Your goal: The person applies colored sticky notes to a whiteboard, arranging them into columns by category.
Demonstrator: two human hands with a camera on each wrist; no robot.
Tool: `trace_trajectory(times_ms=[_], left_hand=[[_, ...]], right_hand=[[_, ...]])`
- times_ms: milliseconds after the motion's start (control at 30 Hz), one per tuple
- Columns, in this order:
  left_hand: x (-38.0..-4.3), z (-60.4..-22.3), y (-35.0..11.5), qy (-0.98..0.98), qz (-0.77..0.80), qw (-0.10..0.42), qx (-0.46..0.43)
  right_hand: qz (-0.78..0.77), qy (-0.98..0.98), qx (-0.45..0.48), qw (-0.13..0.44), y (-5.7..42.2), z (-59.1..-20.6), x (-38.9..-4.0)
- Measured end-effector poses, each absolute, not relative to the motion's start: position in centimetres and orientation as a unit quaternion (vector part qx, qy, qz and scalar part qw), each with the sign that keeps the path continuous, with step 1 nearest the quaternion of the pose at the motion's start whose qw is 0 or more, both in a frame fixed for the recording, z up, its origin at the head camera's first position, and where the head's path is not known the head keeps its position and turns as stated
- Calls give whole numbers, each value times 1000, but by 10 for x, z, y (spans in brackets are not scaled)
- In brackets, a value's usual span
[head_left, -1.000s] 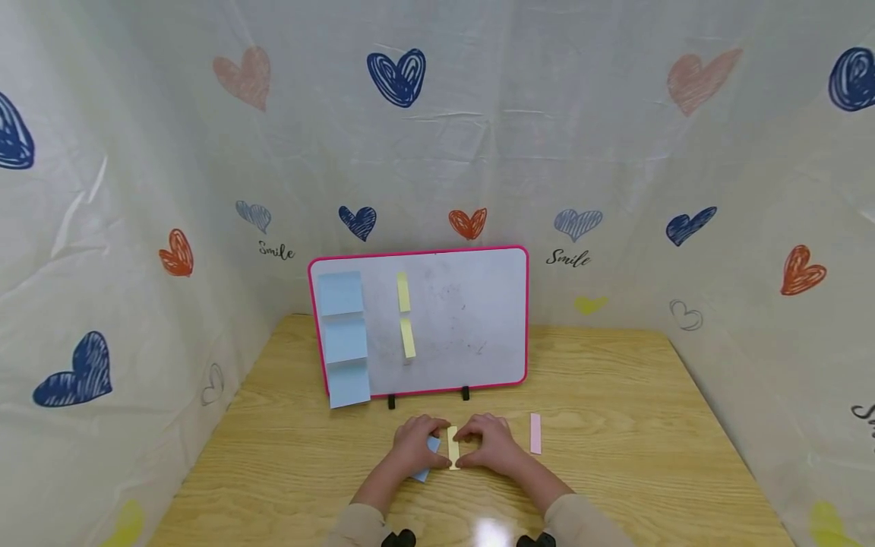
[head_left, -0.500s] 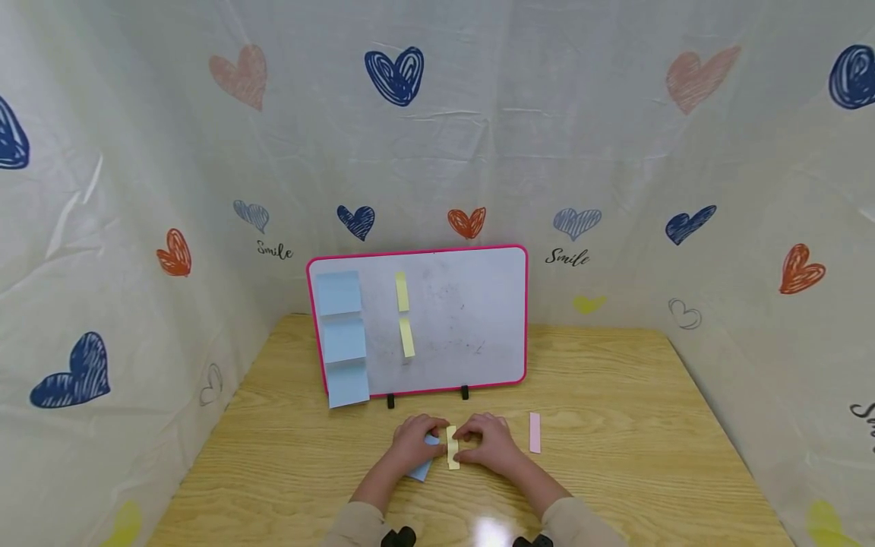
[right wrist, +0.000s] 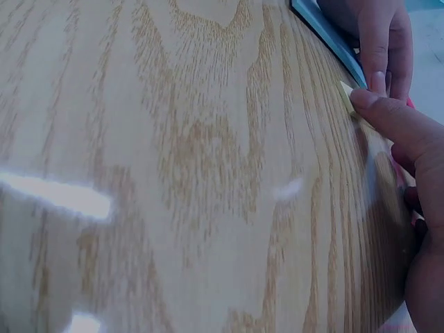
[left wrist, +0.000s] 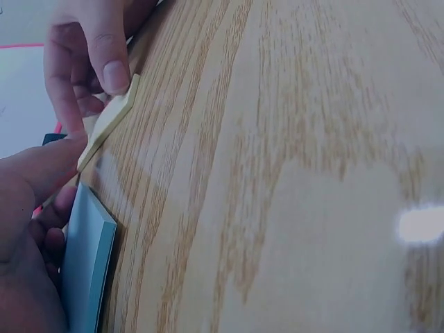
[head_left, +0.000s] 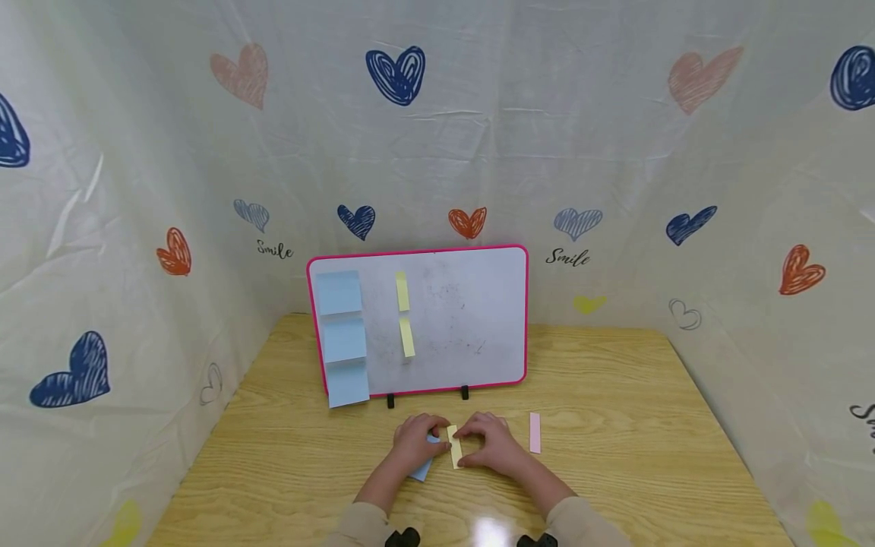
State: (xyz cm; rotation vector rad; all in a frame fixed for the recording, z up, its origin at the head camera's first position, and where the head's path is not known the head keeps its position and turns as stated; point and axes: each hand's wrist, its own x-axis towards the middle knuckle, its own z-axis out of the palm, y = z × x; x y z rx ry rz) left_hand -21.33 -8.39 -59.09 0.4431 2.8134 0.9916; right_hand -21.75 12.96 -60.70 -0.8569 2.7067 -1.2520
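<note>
A narrow yellow sticky note pad (head_left: 454,450) lies on the wooden table between both hands. My left hand (head_left: 415,442) holds it along its left edge with thumb and forefinger. From the other side my right hand (head_left: 494,442) pinches it, and the right thumb (left wrist: 114,73) presses on one end in the left wrist view. There the yellow pad (left wrist: 111,123) looks slightly bent. A blue sticky note pad (head_left: 421,472) rests under the left palm, partly hidden by that hand; its thick edge shows in the left wrist view.
A pink-framed whiteboard (head_left: 472,319) stands behind the hands on black feet (head_left: 465,393). Three blue notes (head_left: 345,339) hang down its left side, and two yellow strips (head_left: 402,292) stick nearer its middle. A pink strip pad (head_left: 535,433) lies right of the right hand.
My left thumb has moved up along the yellow pad from its lower end. The pad's lower end has swung slightly to the right. The right hand has barely moved.
</note>
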Motion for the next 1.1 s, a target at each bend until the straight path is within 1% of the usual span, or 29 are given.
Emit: trace_trajectory(times_ms=[367, 667, 967, 1100], left_hand=[[-211, -588, -85, 924, 343, 72, 151], [-211, -592, -81, 934, 330, 48, 128], [-211, -596, -78, 939, 322, 31, 118], [-211, -596, -77, 939, 324, 25, 117]], right_hand=[[-385, 886, -257, 4, 124, -611, -219], [-398, 883, -249, 7, 123, -608, -218], [-415, 864, -283, 32, 125, -601, -214], [-424, 853, -302, 26, 125, -599, -212]])
